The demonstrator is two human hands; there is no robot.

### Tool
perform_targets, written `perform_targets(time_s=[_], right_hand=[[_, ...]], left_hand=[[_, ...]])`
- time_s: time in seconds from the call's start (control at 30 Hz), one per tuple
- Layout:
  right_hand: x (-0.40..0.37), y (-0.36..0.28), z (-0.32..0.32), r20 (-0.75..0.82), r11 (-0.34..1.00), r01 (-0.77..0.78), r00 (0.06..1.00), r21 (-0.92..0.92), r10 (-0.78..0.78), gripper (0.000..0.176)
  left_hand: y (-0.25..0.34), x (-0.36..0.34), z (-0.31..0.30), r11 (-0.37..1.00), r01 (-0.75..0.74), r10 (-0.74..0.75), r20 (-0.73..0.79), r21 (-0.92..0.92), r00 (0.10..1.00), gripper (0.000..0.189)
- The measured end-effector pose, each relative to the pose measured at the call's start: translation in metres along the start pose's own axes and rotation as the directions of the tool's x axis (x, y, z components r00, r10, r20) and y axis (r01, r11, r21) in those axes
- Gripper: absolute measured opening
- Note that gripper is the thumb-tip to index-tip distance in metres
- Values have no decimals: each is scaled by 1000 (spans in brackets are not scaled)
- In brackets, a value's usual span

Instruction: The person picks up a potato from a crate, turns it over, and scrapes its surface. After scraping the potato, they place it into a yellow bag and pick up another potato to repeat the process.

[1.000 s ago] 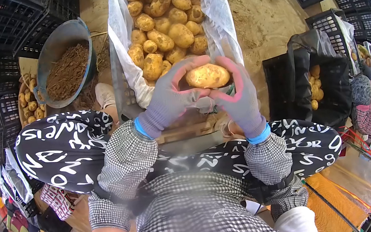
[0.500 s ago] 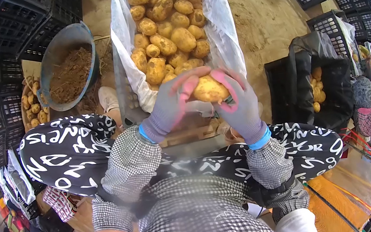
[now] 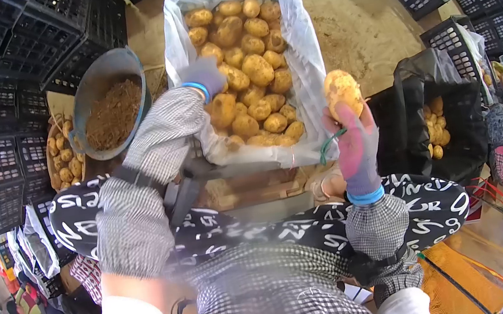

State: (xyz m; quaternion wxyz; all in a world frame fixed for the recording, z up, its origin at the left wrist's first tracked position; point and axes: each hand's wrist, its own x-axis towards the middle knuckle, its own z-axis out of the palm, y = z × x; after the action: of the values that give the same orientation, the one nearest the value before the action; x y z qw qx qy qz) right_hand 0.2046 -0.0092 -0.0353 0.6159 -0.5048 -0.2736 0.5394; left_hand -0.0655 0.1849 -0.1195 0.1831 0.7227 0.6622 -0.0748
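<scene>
Left hand (image 3: 203, 77) has swung outward, fingers' state unclear; right hand (image 3: 358, 149) grips a potato (image 3: 342, 89).

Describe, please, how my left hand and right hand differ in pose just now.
The left hand reaches in over the potatoes, while the right hand holds up a single potato beside the white liner. The left hand looks blurred; the right hand is sharper. Both are gloved, with blue wristbands.

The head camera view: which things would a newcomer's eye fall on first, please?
Probably the white liner filled with potatoes, at upper centre. Next, perhaps, the single potato held in the gloved right hand, just right of it. The tub of brown soil also stands out, at left.
</scene>
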Motion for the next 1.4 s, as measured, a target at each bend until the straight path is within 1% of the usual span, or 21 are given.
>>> perform_targets(time_s=[0.03, 0.1, 0.17, 0.27, 0.3, 0.37, 0.47, 0.57, 0.6, 0.7, 0.73, 0.8, 0.93, 1.03, 1.07, 1.13, 1.17, 1.23, 1.33, 1.37, 1.4], right_hand=[[-1, -3, 1, 0, 1000, 16, 1000, 0, -16, 42], [-1, -8, 5, 5, 999, 52, 999, -1, -52, 41], [0, -15, -1, 44, 1000, -11, 999, -12, 12, 42], [-1, -18, -7, 84, 985, -144, 987, 95, 137, 44], [0, -15, -8, 100, 981, -129, 988, 143, 115, 45], [4, -6, -8, 122, 964, -93, 990, 250, 65, 46], [15, 3, -10, 171, 928, -174, 978, 329, 123, 48], [11, 14, -3, 237, 857, -178, 969, 484, 67, 48], [10, 12, 3, 246, 866, -190, 966, 463, 80, 48], [6, 19, 1, 276, 889, -208, 956, 407, 97, 49], [4, 15, 1, 262, 891, -214, 958, 400, 112, 50], [6, -7, 4, 310, 911, -200, 947, 361, 86, 53], [19, -14, -6, 233, 750, -269, 960, 604, 156, 55], [27, -12, -19, 289, 480, -311, 950, 820, 122, 54], [27, -14, -23, 232, 480, -277, 961, 832, 152, 54], [29, -20, -26, 218, 444, -267, 963, 855, 159, 54], [29, -23, -27, 208, 425, -259, 964, 868, 163, 55], [30, -28, -27, 199, 470, -230, 973, 852, 116, 56], [8, -63, -28, 101, 677, -86, 995, 731, 17, 57], [-10, -85, -30, 19, 769, 14, 999, 639, -33, 58], [-35, -114, -30, -52, 953, 159, 987, 256, -151, 60]], left_hand=[[2, 13, 14, 997, 43, -52, 135, 71, 989, 50], [-14, 37, 69, 981, 19, -45, 127, 195, 991, 51], [21, 17, 46, 943, 128, -164, 96, 309, 982, 42], [12, 23, 43, 979, 32, -52, 92, 204, 994, 51], [8, 24, 43, 995, 22, -8, 139, -100, 990, 54], [3, 27, 32, 762, 45, 97, 182, -646, 978, 59], [31, -19, -4, 346, 138, 341, 261, -928, 903, 58], [67, -67, -27, 517, -229, 507, 80, -825, 858, 48], [95, -81, -49, 490, 170, 328, 361, -855, 873, 33], [113, -77, -38, 724, -532, 644, 157, -439, 748, 22], [117, -74, -29, 698, -554, 643, 56, -455, 764, 21], [124, -61, -30, 741, -358, 551, 210, -569, 808, 27], [137, -61, -55, 707, -125, 416, 267, -696, 869, 40], [96, -23, -4, 794, -538, 529, -115, -282, 841, 43], [78, -15, 13, 845, -534, 533, -56, -14, 844, 40], [75, -24, 20, 941, -327, 283, 329, 85, 901, 40], [75, -27, 33, 928, -365, 324, 312, 81, 893, 41], [71, -28, 80, 885, -461, 425, 281, 72, 860, 43], [71, -23, 122, 935, -352, 324, 296, 46, 899, 58], [71, -33, 119, 918, -397, 377, 264, 22, 888, 68], [74, -43, 112, 897, -442, 429, 230, 1, 873, 77]])
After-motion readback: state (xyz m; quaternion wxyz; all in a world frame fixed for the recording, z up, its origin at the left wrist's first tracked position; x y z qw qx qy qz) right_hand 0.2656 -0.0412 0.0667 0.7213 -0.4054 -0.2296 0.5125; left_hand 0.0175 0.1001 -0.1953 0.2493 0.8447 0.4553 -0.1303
